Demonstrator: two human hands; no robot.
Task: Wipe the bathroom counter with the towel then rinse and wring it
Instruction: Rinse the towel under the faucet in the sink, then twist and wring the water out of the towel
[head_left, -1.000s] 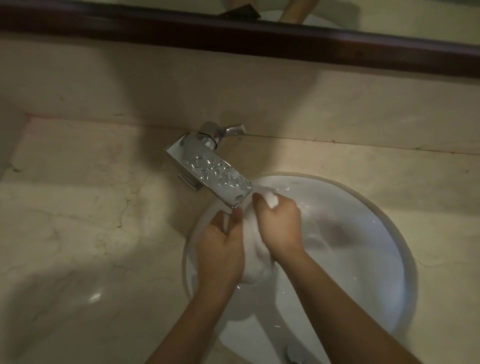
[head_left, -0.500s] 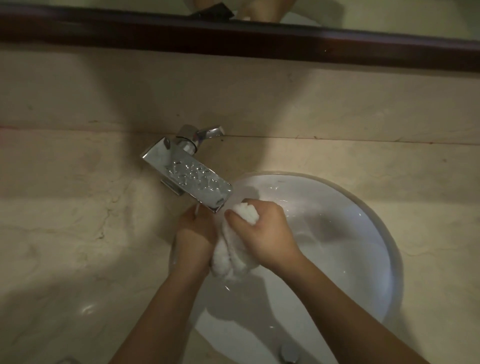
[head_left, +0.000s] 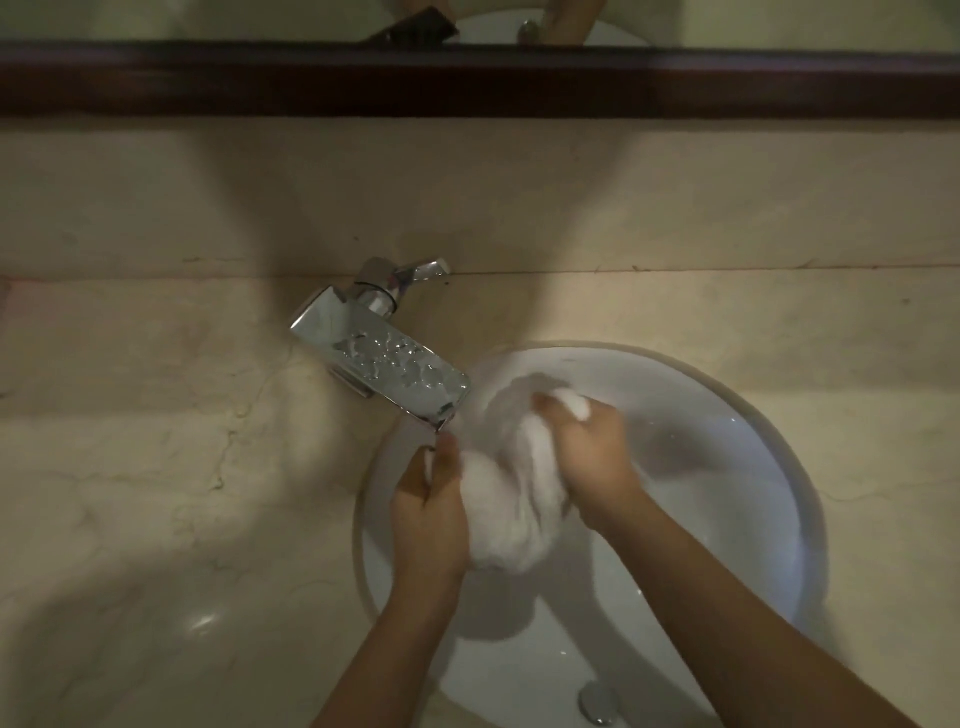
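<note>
A bunched white towel (head_left: 511, 499) hangs over the round white sink (head_left: 769, 441), just below the spout of the chrome faucet (head_left: 384, 364). My left hand (head_left: 431, 514) grips the towel's left side, fingers curled round it. My right hand (head_left: 587, 457) grips the upper right part, with a tuft of cloth sticking out by the thumb. Both hands are blurred by motion. Any water stream from the spout is hidden behind the hands.
The beige marble counter (head_left: 156, 493) spreads to the left and right of the sink, with a backsplash behind. A dark wooden mirror frame (head_left: 467, 78) runs along the top. The sink's chrome drain stopper (head_left: 600, 701) shows near the bottom.
Both hands and the towel have shifted right and slightly down from under the spout, and the towel now bulges wider between the hands. The camera view has also shifted.
</note>
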